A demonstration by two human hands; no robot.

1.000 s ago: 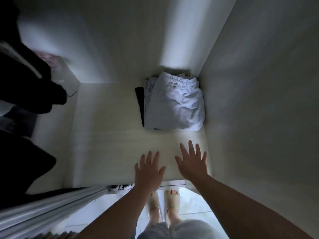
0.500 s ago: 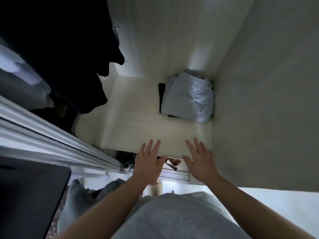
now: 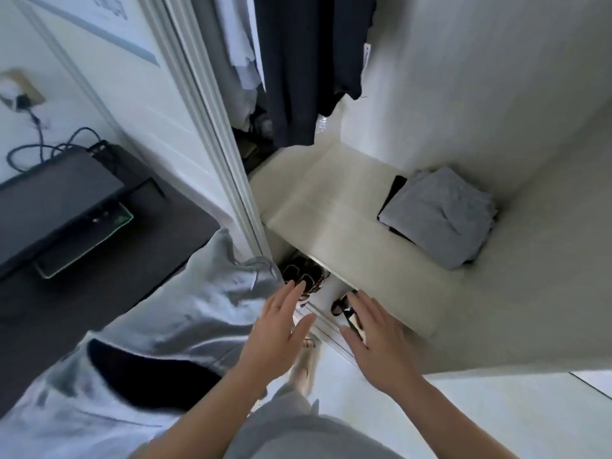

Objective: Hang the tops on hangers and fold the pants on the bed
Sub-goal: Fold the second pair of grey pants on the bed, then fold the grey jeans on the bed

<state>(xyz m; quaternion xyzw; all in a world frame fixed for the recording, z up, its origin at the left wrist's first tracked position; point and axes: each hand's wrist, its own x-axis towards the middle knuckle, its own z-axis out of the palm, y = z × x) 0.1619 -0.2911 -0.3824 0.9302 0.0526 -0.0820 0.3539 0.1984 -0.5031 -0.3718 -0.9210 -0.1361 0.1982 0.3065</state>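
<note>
- Close at our left, a grey garment heap (image 3: 198, 309) lies against a dark surface (image 3: 49, 309).
- Our left hand (image 3: 281, 323) and right hand (image 3: 374, 332) hover palms down with fingers spread and relaxed. They hold nothing, in front of the shoes (image 3: 301, 276) under the shelf (image 3: 331, 207).
- Farther in, the folded grey pants (image 3: 440, 217) sit on that shelf, near the right wall.
- Dark tops (image 3: 308, 61) hang above, beside the door frame (image 3: 218, 127).
</note>
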